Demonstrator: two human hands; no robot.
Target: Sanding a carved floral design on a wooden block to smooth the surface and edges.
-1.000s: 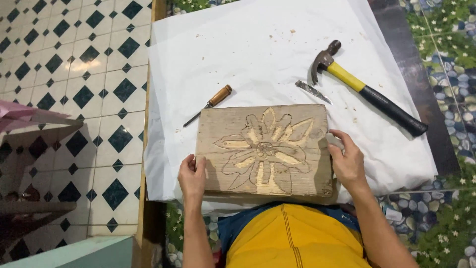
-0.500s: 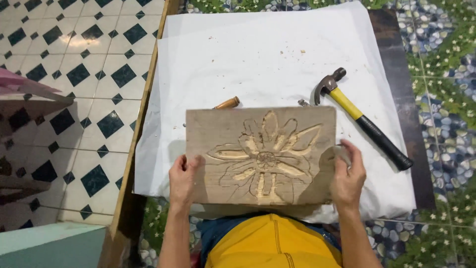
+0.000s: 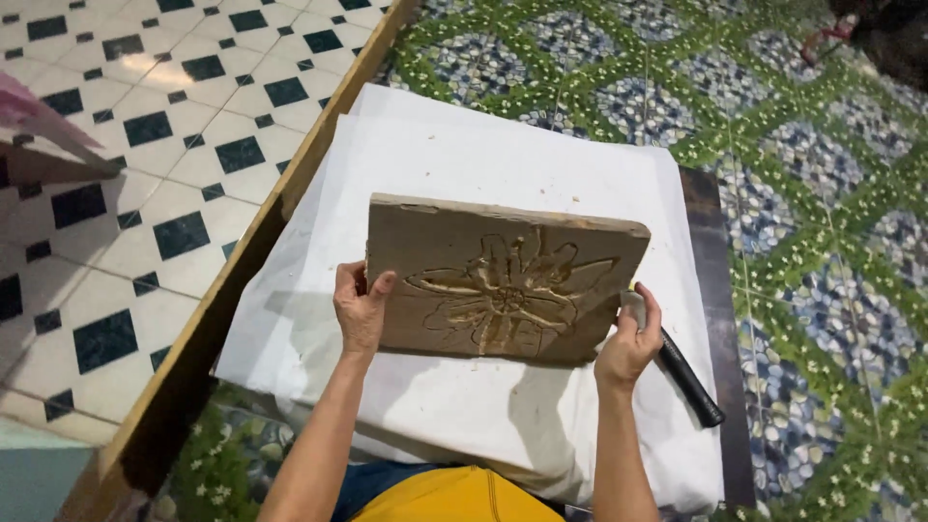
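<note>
I hold a rectangular wooden board (image 3: 503,280) with a flower carved into its face, lifted off the white cloth (image 3: 454,164) and tilted up toward me. My left hand (image 3: 360,309) grips the board's left edge, thumb on the front. My right hand (image 3: 629,340) grips the right lower corner. The board hides most of a hammer; only its black handle (image 3: 688,377) shows, just right of my right hand.
The white cloth covers a low dark table (image 3: 715,309). A wooden beam (image 3: 242,251) runs along the cloth's left side, with white and dark diamond tiles (image 3: 145,145) beyond it. Green and blue pebble-patterned floor (image 3: 793,174) lies behind and to the right.
The board has risen from lying flat on the cloth to a raised, tilted position. The chisels and hammer head are now hidden behind it. The view has swung upward.
</note>
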